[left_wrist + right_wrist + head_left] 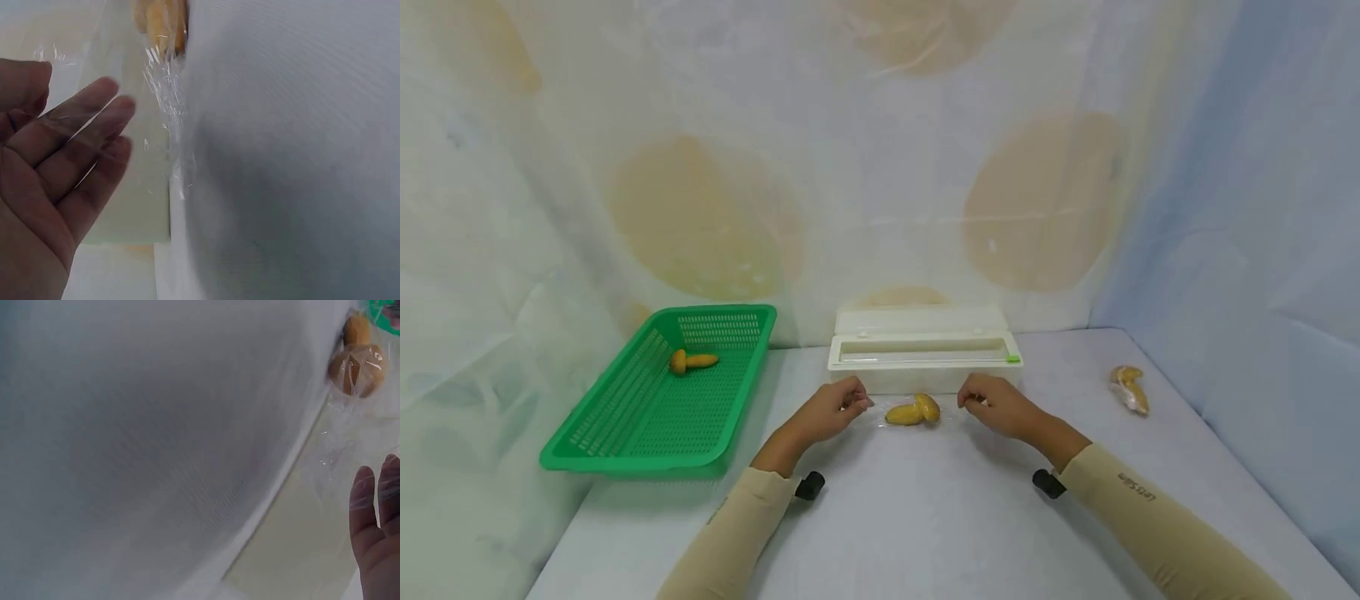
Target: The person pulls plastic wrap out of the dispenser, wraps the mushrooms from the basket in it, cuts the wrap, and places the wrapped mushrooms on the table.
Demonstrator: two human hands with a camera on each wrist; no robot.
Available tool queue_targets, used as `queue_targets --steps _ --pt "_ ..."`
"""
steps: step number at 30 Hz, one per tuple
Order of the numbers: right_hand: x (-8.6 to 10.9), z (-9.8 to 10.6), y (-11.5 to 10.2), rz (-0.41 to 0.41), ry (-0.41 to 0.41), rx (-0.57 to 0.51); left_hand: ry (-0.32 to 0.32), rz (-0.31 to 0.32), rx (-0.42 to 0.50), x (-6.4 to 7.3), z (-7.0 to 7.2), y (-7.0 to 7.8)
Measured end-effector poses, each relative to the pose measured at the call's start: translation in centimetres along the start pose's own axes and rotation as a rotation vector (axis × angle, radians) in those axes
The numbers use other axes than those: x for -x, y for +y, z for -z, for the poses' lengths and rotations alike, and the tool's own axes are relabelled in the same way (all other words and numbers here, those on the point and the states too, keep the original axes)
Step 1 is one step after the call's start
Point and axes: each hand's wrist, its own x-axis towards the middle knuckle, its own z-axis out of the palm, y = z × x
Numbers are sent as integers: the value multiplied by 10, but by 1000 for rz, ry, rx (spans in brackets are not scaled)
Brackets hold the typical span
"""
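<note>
Either side of mushroom (913, 410), L hand (831, 409) & R hand (999, 407) w/ pinch grip on clear film (167, 103)

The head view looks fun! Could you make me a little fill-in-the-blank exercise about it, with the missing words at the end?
1. The basket holding one mushroom is ____ in color.
2. Counting the film-covered mushroom between the left hand and the right hand, this view shows ____ mushrooms in all.
3. The rightmost mushroom lies nearer the right hand than the ____ hand.

Missing words: green; three; left.
</note>
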Motion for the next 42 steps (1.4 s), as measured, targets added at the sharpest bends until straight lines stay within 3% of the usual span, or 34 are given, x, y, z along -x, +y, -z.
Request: queue_targets --steps 3,11,17,21,26,30,33,42 --pt "-1 -7 1 12 -49 -40 -62 27 42 1 -2 0" --pt "-5 -18 -1 -29 -333 -116 -254 119 28 -1 -7 -2" --pt "-10 -20 -8 -25 -410 -104 -322 126 45 -2 -7 -2" --pt "-10 -21 -13 -62 -443 35 -333 115 50 -2 -7 0" --pt "-13 -26 -23 -76 -432 284 -293 175 32 -6 -9 4" --pt "-20 -31 -28 -225 -393 273 -238 248 5 -15 -17 10" --pt "-24 -36 -27 -306 -367 239 -224 285 -76 -22 -26 14" --pt "-34 -47 -18 -198 -344 437 -194 330 -310 -32 -35 21"
